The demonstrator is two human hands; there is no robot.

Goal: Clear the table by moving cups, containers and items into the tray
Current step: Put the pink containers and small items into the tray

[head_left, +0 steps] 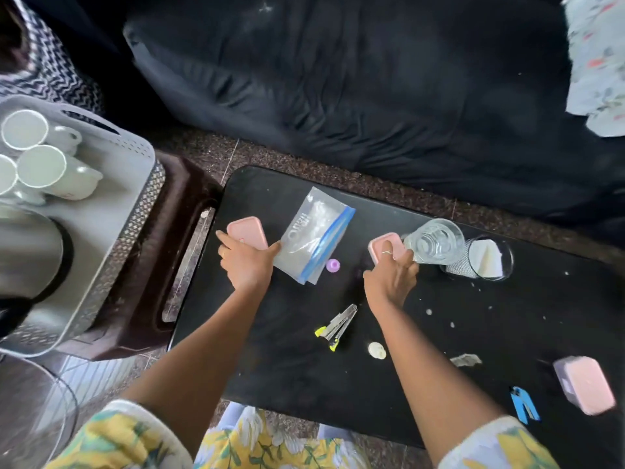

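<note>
On the black table (287,360) my left hand (245,264) grips a pink-lidded container (245,230) near the left edge, thumb touching a clear zip bag (314,233). My right hand (392,277) closes on a second pink-lidded container (384,243) at mid-table, right beside a tilted clear glass (434,240). A third pink-lidded container (586,384) sits at the right edge. The grey perforated tray (115,211) stands left of the table on a brown stool (159,265), holding white cups (42,165) and a steel kettle (27,252).
A glass with white paper inside (487,258) lies behind the clear glass. Also on the table: a small purple cap (333,265), a yellow-tipped stapler (338,326), a pale round piece (376,351), a blue stapler (522,407), crumbs. A dark sofa (338,79) runs behind.
</note>
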